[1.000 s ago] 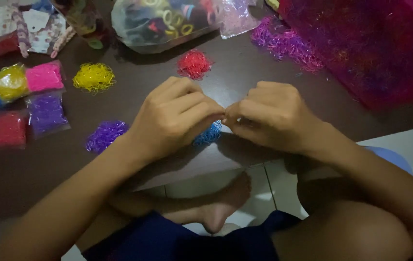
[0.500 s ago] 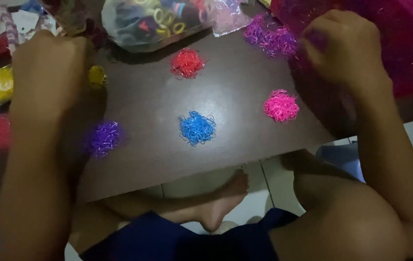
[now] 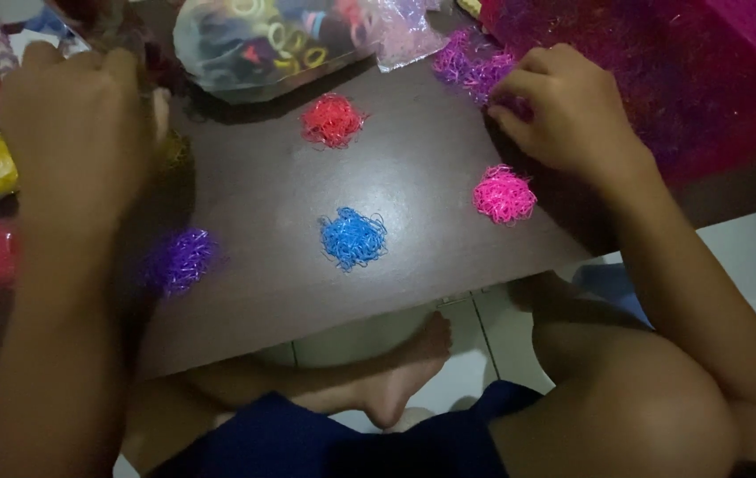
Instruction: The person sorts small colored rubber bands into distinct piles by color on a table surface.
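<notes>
Tangled magenta bands (image 3: 475,66) under right hand (image 3: 564,111)

The table (image 3: 431,190) has a dark, smooth wood-look top with a soft sheen at its middle, where the blue heap (image 3: 353,238) of thin rubbery bands lies; the pink heap (image 3: 504,195) to its right and the red heap (image 3: 332,119) behind it look the same stringy, slightly glossy stuff. At the table's far edge a clear plastic bag (image 3: 263,40) is shiny and crinkled. Off the table's near edge the floor (image 3: 754,257) is pale, smooth tile.
</notes>
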